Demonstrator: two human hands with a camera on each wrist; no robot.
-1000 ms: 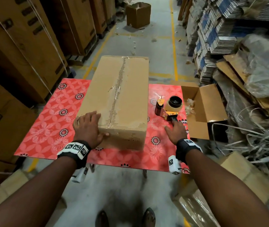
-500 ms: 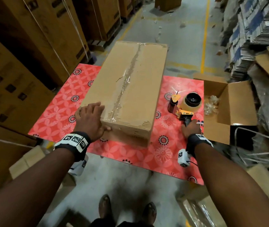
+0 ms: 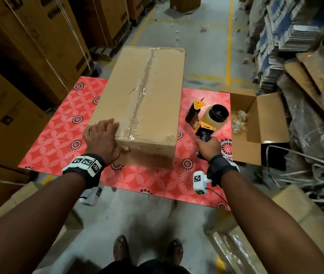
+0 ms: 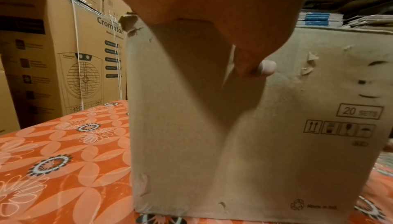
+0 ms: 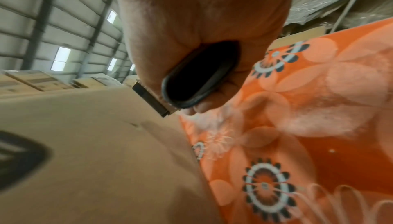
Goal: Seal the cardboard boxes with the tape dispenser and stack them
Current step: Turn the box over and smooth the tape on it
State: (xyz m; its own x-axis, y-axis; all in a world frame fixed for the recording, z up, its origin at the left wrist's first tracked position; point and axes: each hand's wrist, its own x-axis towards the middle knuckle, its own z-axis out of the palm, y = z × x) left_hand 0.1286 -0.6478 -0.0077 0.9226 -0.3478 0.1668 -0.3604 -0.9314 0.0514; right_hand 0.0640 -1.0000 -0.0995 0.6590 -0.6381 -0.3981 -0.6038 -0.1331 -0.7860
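Observation:
A long brown cardboard box (image 3: pixel 143 99) lies on the red flowered table (image 3: pixel 58 131), with clear tape along its top seam. My left hand (image 3: pixel 103 139) rests on the box's near left corner, fingers on top and thumb pressed to the front face (image 4: pixel 266 67). The orange and black tape dispenser (image 3: pixel 206 117) sits just right of the box. My right hand (image 3: pixel 208 147) grips its black handle (image 5: pixel 199 74). A smaller open cardboard box (image 3: pixel 255 123) stands at the table's right edge.
Tall printed cartons (image 3: pixel 28 46) line the left side. Stacked flat cardboard and plastic strapping (image 3: pixel 305 155) crowd the right. Another carton (image 3: pixel 184 2) stands on the concrete aisle beyond the table. More boxes sit on the floor by my feet (image 3: pixel 147 252).
The right hand has closed around the dispenser handle, which it was only reaching a second ago. The left hand has stayed on the box corner. The head view has come closer.

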